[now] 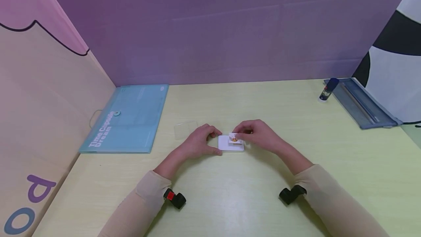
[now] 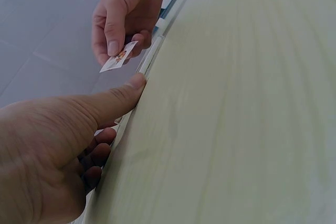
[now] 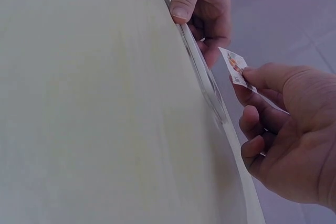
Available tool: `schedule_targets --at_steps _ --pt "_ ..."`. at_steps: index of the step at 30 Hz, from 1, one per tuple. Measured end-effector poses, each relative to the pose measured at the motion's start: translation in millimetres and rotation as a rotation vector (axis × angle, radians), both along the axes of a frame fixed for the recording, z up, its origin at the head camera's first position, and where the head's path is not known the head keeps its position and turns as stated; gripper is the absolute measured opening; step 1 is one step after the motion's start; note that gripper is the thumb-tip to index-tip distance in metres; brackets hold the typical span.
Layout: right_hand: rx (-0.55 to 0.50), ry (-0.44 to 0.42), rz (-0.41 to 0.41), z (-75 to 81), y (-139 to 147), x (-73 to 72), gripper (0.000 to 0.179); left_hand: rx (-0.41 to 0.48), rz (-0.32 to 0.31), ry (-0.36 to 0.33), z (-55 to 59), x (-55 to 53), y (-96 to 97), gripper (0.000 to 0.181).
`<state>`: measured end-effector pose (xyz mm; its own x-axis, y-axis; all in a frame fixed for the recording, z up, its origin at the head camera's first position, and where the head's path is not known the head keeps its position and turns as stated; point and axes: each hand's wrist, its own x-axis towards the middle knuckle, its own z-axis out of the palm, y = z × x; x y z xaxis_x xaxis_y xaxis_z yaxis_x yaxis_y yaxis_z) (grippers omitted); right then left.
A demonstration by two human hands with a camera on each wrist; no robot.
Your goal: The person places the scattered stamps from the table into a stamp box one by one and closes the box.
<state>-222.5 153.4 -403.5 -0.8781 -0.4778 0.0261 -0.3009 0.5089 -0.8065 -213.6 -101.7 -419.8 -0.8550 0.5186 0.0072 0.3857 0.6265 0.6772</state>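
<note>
A small flat white rectangular block (image 1: 227,147), with rounded corners, lies on the table between the hands. My left hand (image 1: 199,143) holds its left end, the thumb at the near corner and a finger at the far one. In the left wrist view the left hand's other fingers curl in below the thumb. Between thumb and forefinger, my right hand (image 1: 260,134) pinches a small white stamp (image 1: 234,139) printed with an orange picture. That stamp (image 3: 236,70) is tilted in the right wrist view and overlaps the right part of the block in the head view.
Just behind the left hand lies a thin transparent rectangle (image 1: 185,130). A blue document folder (image 1: 138,120) is on the table's left side. At the back right, a glue stick (image 1: 328,90) lies by a grey-blue zip pouch (image 1: 365,107). A purple wall (image 1: 230,28) closes off the back.
</note>
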Motion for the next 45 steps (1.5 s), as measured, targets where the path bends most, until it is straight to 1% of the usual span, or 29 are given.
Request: schedule_targets --at_steps 11,18,23,33,39,45 --pt "-0.023 0.008 0.032 -0.3 -12.0 -2.3 0.013 -0.011 0.007 -0.007 -0.8 -1.2 -1.2 0.056" --pt "-0.036 0.001 0.054 0.1 -19.5 -2.5 0.013 -0.014 -0.007 -0.004 -0.4 -2.1 -1.0 0.057" --pt "-0.020 0.009 0.052 0.5 -24.0 -2.4 0.012 -0.022 -0.015 0.006 -0.1 -2.0 -0.9 0.058" --pt "0.004 -0.002 0.026 2.2 -28.7 -0.9 0.011 -0.035 -0.005 -0.005 0.3 -2.4 0.3 0.058" --pt "0.025 0.001 0.017 0.3 -29.0 -1.2 0.010 -0.032 -0.009 -0.009 0.0 -2.1 -0.1 0.059" --pt "0.049 0.026 0.012 -0.4 -31.8 -0.3 0.008 -0.028 -0.013 -0.003 0.7 -1.7 -0.7 0.057"
